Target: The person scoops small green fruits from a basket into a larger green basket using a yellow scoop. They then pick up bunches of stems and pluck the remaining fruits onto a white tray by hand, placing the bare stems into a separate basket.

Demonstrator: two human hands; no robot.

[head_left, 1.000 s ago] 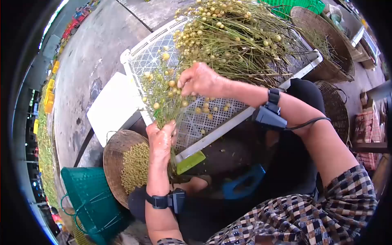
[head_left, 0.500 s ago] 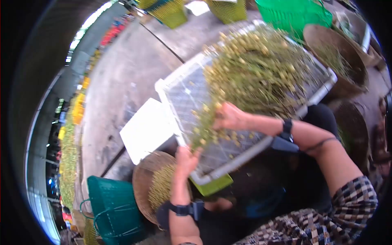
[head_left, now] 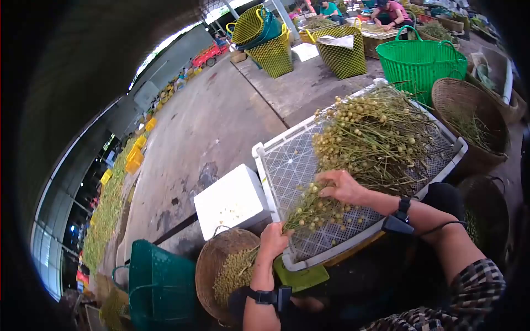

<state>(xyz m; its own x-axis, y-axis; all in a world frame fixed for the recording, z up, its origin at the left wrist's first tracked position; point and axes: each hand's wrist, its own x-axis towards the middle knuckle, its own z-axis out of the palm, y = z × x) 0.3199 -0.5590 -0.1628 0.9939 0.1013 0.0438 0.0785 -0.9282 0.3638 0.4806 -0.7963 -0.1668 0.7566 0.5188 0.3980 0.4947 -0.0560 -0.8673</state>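
Observation:
A bunch of thin green stalks with small round yellowish heads (head_left: 310,212) lies over the near left part of a white mesh crate (head_left: 287,160). My left hand (head_left: 273,241) is closed on the stalk ends at the crate's left corner. My right hand (head_left: 345,187) hovers at the heads of that bunch, thumb and forefinger apart and curved. Beyond it, a large heap of the same stalks (head_left: 381,138) covers the far right of the crate. Beneath my left forearm, a woven basket (head_left: 207,262) holds many loose round heads (head_left: 234,276).
Left of the crate is a white foam box (head_left: 232,201), with a dark green basket (head_left: 160,287) nearer me. A bright green basket (head_left: 422,66) and a brown wicker basket (head_left: 469,110) stand to the right. Yellow-black woven baskets (head_left: 342,55) and people (head_left: 395,14) are farther back.
The view has tilted up, showing more background. My right hand has loosened from its closed grip at the bunch and its fingers have parted. My left hand still grips the stalks.

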